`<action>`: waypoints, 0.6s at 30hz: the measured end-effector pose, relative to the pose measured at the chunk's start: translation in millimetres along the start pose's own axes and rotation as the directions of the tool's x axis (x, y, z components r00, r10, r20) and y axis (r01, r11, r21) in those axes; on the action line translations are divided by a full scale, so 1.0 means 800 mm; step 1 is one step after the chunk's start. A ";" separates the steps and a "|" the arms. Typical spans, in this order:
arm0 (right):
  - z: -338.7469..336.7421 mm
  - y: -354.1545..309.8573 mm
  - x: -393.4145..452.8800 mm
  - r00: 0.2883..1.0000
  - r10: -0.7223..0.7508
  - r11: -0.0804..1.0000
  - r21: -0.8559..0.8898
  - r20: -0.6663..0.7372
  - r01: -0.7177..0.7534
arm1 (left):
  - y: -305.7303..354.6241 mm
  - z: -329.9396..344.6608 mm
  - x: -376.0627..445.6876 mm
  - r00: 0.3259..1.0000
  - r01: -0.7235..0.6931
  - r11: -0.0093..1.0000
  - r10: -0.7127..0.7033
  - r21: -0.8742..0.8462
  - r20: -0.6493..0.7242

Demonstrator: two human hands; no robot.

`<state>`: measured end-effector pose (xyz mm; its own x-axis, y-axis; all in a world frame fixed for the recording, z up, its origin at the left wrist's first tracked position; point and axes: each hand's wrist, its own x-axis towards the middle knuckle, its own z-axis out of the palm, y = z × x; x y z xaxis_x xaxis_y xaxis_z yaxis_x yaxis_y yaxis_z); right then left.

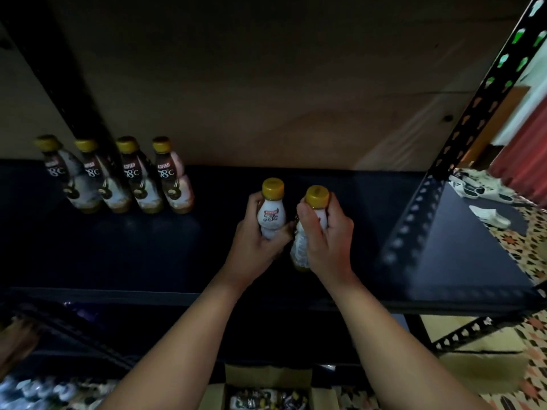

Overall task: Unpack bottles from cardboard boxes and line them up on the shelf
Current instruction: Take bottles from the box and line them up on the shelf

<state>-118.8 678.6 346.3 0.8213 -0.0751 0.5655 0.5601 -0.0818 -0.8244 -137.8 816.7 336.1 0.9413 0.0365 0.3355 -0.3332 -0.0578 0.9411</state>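
My left hand (254, 241) grips a white bottle with a gold cap (271, 208) over the dark shelf (148, 255). Beside it, my right hand (325, 235) grips a second gold-capped bottle (316, 199), with its fingers wrapped over the neck. Both bottles are upright and nearly touch each other at mid-shelf; whether their bases rest on the shelf is hidden by my hands. At the back left of the shelf, a row of several brown-and-white bottles (136, 176) with gold caps stands upright.
A black perforated upright (461, 137) frames the shelf on the right, and another dark post (80, 93) crosses at left. An open cardboard box (266, 392) with bottles sits below the shelf at the bottom. Patterned floor tiles (527, 253) show at right.
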 end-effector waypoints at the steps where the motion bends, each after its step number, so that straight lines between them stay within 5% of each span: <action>1: 0.002 0.005 0.008 1.000 0.006 1.000 -0.014 -0.008 -0.006 | -0.004 -0.002 0.009 1.000 -0.002 1.000 0.002 0.013 -0.001; 10: 0.016 0.033 0.053 0.999 0.029 0.995 -0.098 -0.023 -0.031 | -0.018 -0.018 0.058 0.999 -0.015 0.995 0.019 0.103 -0.036; 18: 0.002 0.025 0.042 0.973 0.219 0.975 0.018 0.078 -0.221 | -0.016 -0.032 0.050 0.998 0.049 0.996 -0.052 0.077 0.029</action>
<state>-80.0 675.7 349.0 0.9300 -0.0130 0.3674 0.3665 -0.0450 -0.9293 -97.5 844.5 338.3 0.9585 0.0102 0.2849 -0.2812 -0.1323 0.9505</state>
